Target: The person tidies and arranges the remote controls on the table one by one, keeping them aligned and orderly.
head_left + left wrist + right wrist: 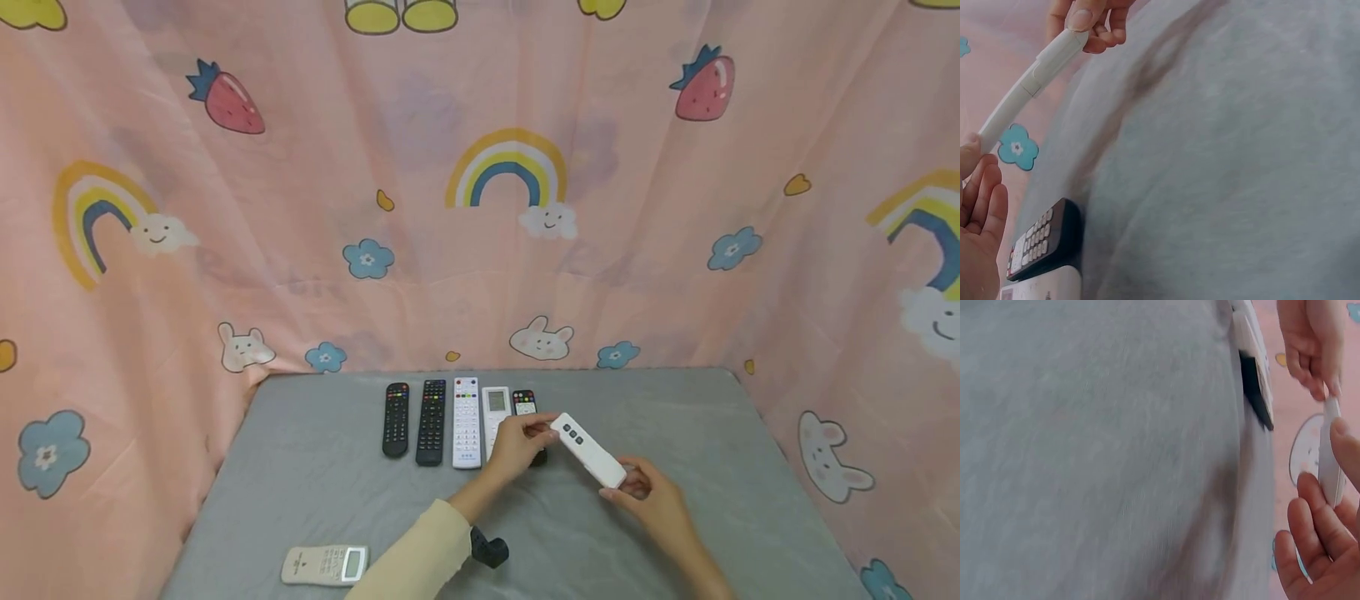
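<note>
A slim white remote control (588, 451) with several dark buttons near one end is held up over the table, slanting down to the right. My left hand (516, 448) pinches its upper end between thumb and fingers. At the lower end, my right hand (651, 497) grips it with the thumb on one side and fingers on the other. The left wrist view shows the edge and back of this white remote (1032, 84), with a seam across it. In the right wrist view the remote (1331, 456) appears edge-on between both hands.
A row of remotes lies at the back: a short black remote (395, 421), a long black remote (431, 422), a white remote (467, 423), a white remote with a screen (496, 400) and a black-and-white remote (524, 400). A beige remote (324, 565) lies front left, near a black object (490, 550).
</note>
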